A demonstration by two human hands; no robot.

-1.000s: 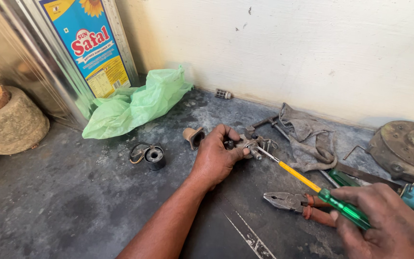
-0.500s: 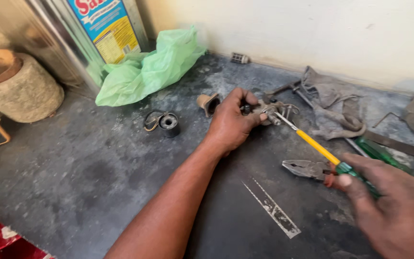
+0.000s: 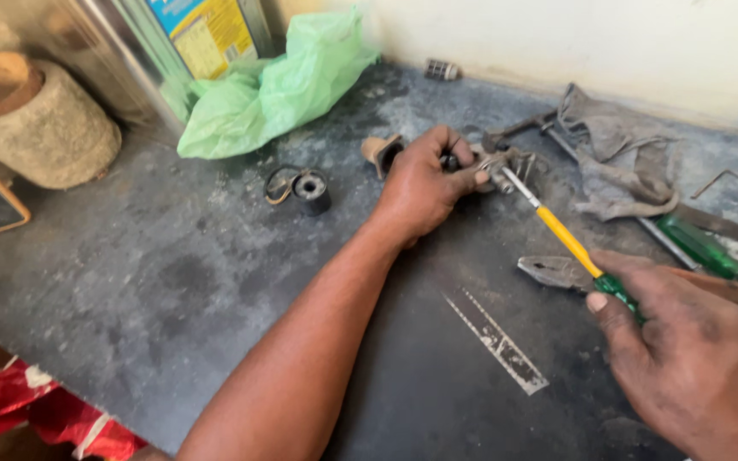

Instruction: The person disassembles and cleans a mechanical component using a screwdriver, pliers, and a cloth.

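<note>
Both hands are busy on the dark tabletop (image 3: 172,282). The left hand (image 3: 424,183) clamps a small metal part (image 3: 510,162); the right hand (image 3: 694,358) grips a yellow-green screwdriver (image 3: 565,239), its tip touching that part.

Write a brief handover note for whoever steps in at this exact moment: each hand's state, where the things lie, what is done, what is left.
Left hand: closed on a small grey metal fitting, pinning it to the dark worktop.
Right hand: gripping the yellow-and-green-handled screwdriver, tip set against the fitting.
Nearby: grey pliers lie under the screwdriver shaft; a black cylindrical part sits left of the left hand; a grey rag and a crumpled green plastic bag lie towards the wall.
Done: fitting steadied, screwdriver tip placed.
Left: whether any screw has turned cannot be told.
</note>
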